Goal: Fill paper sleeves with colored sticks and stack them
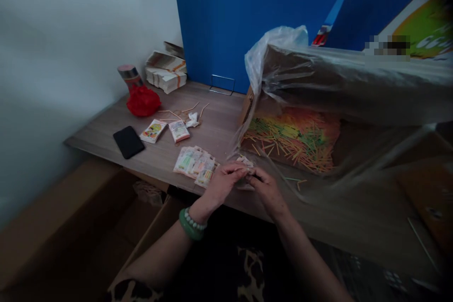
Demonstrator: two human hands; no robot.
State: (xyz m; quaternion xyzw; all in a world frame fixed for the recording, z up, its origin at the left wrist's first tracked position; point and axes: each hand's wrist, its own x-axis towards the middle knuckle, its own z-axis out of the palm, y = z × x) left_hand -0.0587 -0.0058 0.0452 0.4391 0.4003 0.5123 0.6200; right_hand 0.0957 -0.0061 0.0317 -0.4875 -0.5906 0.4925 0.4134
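Near the front edge of the desk, my left hand and my right hand meet with fingers pinched together. Between them is a small printed plastic packet, largely covered by my fingers, so its contents are hidden. Just left of my left hand, several similar packets lie overlapping, with coloured sticks showing through. To the right, a carton lined with a clear plastic bag holds a heap of thin yellow, green and orange sticks. A few loose sticks lie by its near side.
Left on the desk are a black phone, a stack of printed cards, another packet, a crumpled tissue and a red bag. Bundled paper stacks stand behind. An open cardboard box sits below the left edge.
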